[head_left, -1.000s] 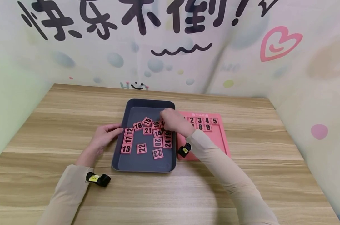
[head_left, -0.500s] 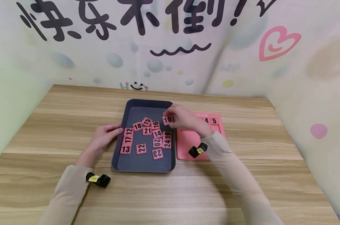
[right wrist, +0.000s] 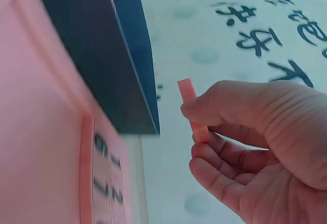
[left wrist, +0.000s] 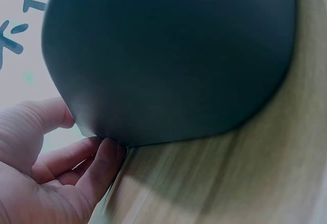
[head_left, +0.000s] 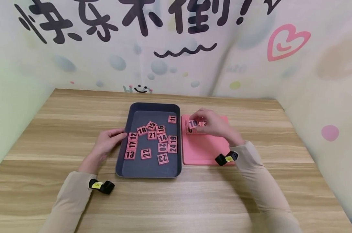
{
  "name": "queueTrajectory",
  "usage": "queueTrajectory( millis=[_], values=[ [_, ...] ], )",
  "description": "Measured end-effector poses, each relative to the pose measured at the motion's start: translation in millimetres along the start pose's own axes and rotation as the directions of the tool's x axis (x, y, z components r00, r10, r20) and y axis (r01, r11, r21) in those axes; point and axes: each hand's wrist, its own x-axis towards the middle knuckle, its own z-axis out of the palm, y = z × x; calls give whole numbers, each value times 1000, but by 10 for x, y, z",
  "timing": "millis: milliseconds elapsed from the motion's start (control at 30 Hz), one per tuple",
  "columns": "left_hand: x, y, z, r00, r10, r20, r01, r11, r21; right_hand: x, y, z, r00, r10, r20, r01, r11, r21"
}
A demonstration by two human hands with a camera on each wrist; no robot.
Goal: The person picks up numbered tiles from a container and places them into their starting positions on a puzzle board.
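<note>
My right hand (head_left: pixel 212 124) pinches a pink number tile marked 10 (head_left: pixel 193 123) above the upper left of the pink puzzle board (head_left: pixel 203 150). In the right wrist view the tile (right wrist: pixel 186 92) appears edge-on between thumb and fingers. Several tiles in the board's upper rows are partly hidden by this hand; a 6 and a 3 peek out beside it. My left hand (head_left: pixel 106 144) grips the left edge of the dark grey tray (head_left: pixel 148 171), thumb and fingers at its wall in the left wrist view. Loose number tiles lie in the tray, among them 11 (head_left: pixel 172 119) and 22 (head_left: pixel 146 153).
Tray and board stand side by side on a wood-grain table (head_left: pixel 164 204), the tray's right wall close to the board. A printed wall cloth (head_left: pixel 176 71) rises behind the table's far edge. Both wrists wear black cameras.
My right hand has lifted tile 10 out of the tray and carried it right, over the board. Tile 11 is now uncovered in the tray. The left hand stays at the tray's edge.
</note>
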Motion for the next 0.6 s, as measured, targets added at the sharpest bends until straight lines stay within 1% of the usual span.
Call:
queueTrajectory(
  millis=[133, 267, 433, 600],
  values=[
    [4, 2, -1, 1000, 1, 0, -1, 1000, -1, -178, 162, -108, 999, 0, -49, -2, 1000, -26],
    [15, 2, -6, 1000, 8, 5, -8, 1000, -4, -344, 334, -195, 996, 43, -82, -48, 997, -54],
    [13, 3, -7, 1000, 18, 5, -18, 1000, -3, -507, 552, -255, 990, 106, -95, -115, 989, -89],
    [2, -2, -3, 1000, 18, 1, -18, 1000, 9, -611, 705, -269, 981, 171, -95, -181, 977, -111]
  ],
)
